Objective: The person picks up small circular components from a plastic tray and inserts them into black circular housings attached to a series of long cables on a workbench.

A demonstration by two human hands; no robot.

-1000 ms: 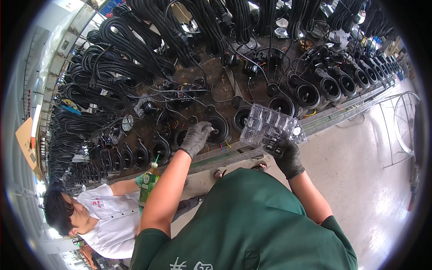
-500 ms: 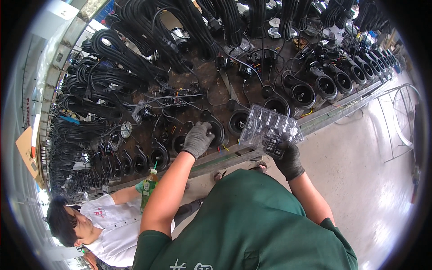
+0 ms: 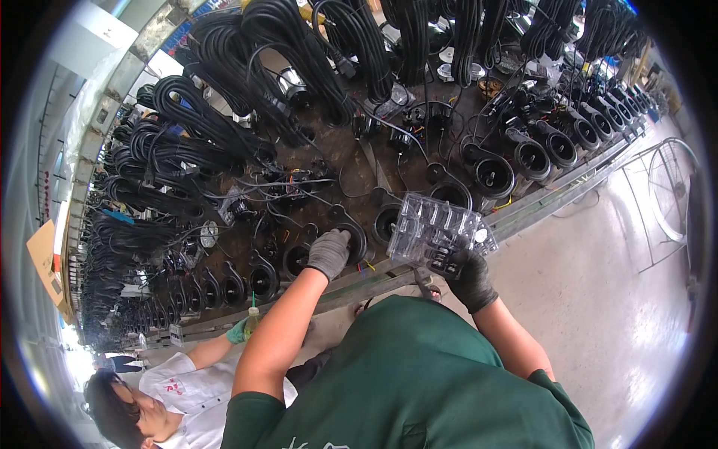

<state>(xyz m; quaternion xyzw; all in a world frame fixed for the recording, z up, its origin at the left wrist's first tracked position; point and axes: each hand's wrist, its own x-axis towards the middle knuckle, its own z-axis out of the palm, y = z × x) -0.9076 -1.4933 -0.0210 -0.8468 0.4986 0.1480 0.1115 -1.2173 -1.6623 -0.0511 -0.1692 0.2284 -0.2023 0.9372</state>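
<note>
My left hand (image 3: 329, 254), in a grey knit glove, reaches into the round opening of a black pump-like housing (image 3: 357, 238) at the table's near edge. Its fingers are curled, and whatever their tips pinch is hidden. My right hand (image 3: 471, 280), gloved in grey as well, grips the near right corner of a clear plastic compartment tray (image 3: 428, 217). Small black parts (image 3: 443, 262) lie in the tray's near compartments, beside my fingers. The tray hangs over the table edge and partly covers the neighbouring black housing (image 3: 387, 223).
Similar black round housings (image 3: 557, 146) line the table edge (image 3: 523, 213) on both sides. Coiled black cables (image 3: 299, 60) and wired motor parts stand behind them. At the lower left a co-worker in a white shirt (image 3: 194, 389) holds a bottle (image 3: 253, 322) with a green nozzle.
My left hand has sunk slightly deeper at the same housing. The tray in my right hand has shifted a little left and nearer. The co-worker's bottle has moved lower, and the view has tilted slightly.
</note>
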